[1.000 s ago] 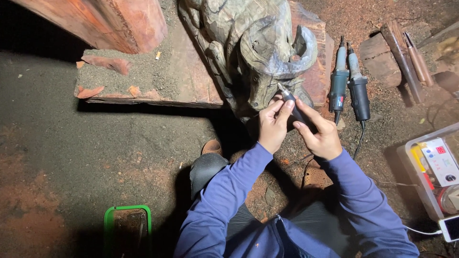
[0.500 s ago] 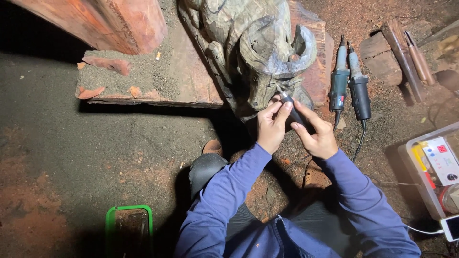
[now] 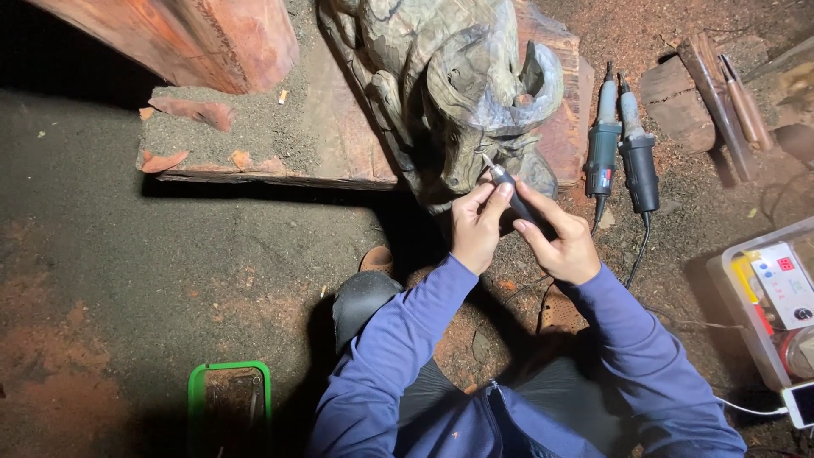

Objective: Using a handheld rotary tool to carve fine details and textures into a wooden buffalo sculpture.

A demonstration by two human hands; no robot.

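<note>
Both hands grip one slim dark pen-shaped rotary carving tool (image 3: 513,193), its tip touching the grey-brown carved wooden animal figure (image 3: 458,93) on the reddish wooden slab (image 3: 339,127). Left hand (image 3: 476,227) pinches near the tip; right hand (image 3: 561,241) wraps the body (fingers clamped). Two grey-black electric grinders (image 3: 621,144) lie just beside the figure.

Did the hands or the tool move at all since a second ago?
Hardly at all. Both hands keep their grip on the small dark carving tool, its tip against the wooden animal carving; left hand and right hand sit just as before. The two power tools, the green tray and the white box have not moved.
</note>
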